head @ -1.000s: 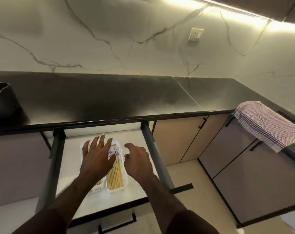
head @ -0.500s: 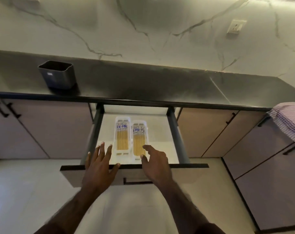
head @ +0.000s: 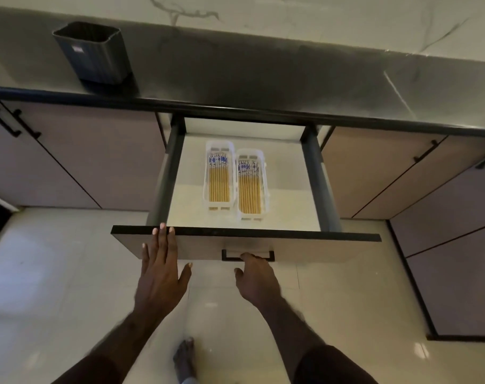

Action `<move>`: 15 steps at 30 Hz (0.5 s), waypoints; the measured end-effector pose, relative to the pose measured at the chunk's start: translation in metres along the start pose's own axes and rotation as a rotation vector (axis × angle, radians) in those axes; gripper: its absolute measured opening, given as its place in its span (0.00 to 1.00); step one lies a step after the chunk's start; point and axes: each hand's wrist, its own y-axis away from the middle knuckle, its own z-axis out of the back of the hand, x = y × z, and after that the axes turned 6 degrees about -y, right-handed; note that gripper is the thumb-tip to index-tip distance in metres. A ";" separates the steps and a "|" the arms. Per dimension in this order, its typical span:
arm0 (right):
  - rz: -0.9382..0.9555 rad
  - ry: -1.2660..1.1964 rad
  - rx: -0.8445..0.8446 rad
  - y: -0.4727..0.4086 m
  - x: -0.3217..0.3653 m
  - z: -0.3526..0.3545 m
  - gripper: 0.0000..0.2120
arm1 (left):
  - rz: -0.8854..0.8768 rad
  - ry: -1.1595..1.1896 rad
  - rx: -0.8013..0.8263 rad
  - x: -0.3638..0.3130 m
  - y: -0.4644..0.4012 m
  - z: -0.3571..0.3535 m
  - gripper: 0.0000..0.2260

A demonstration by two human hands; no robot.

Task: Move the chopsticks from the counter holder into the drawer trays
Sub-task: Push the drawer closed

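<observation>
The drawer (head: 288, 246) stands pulled out under the dark counter. Inside it lie two clear plastic trays side by side, the left tray (head: 207, 173) and the right tray (head: 265, 187), each filled with several yellow chopsticks (head: 219, 184) that have blue-patterned tops. A dark ribbed holder (head: 93, 54) stands on the counter at the back left; its inside looks dark and no chopsticks show in it. My left hand (head: 161, 270) lies flat against the drawer front, fingertips on its top edge. My right hand (head: 256, 277) has its fingers at the black drawer handle (head: 248, 255).
The black counter (head: 263, 79) runs along a marble wall. Cupboard doors with black handles (head: 5, 121) flank the drawer on both sides. Pale floor tiles lie below, and my bare foot (head: 183, 356) shows between my arms.
Both hands have come out of the drawer, back from the trays to the drawer front. The view has tilted down and drawn back, so the holder and floor show more.
</observation>
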 end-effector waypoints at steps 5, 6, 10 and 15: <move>-0.051 0.132 0.015 -0.022 -0.007 -0.025 0.21 | -0.025 -0.016 -0.054 0.008 -0.021 -0.008 0.38; -0.082 0.143 -0.003 -0.025 -0.008 -0.029 0.20 | -0.033 -0.017 -0.060 0.009 -0.025 -0.010 0.38; -0.176 0.134 -0.066 -0.034 -0.005 -0.042 0.18 | -0.073 -0.005 -0.076 0.014 -0.037 -0.016 0.37; -0.172 0.088 -0.130 -0.049 -0.003 -0.043 0.18 | -0.108 0.062 -0.107 0.018 -0.058 -0.016 0.38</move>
